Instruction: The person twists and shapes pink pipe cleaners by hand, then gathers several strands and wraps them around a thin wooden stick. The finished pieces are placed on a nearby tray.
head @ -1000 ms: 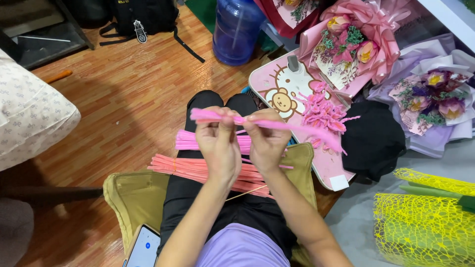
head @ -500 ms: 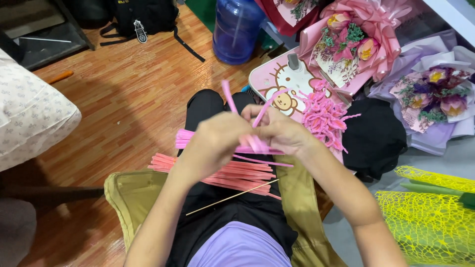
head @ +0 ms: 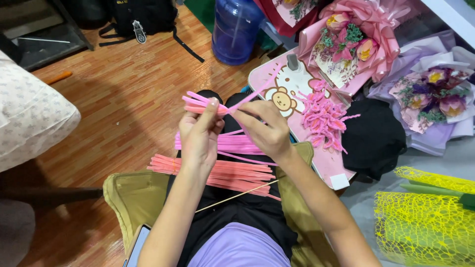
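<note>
Left hand (head: 198,136) and right hand (head: 264,129) pinch pink pipe cleaners (head: 208,105) | finished twists (head: 321,116), we think, on pink tabletop (head: 324,165) | loose stems (head: 222,173) remain on lap

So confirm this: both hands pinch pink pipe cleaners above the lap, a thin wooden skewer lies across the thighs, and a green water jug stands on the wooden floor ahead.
Wrong in one respect: the water jug is blue, not green, as the head view shows. The rest holds: the left hand and right hand pinch pink pipe cleaners above the lap, a thin wooden skewer lies across the thighs, and the jug stands on the wooden floor ahead.
</note>
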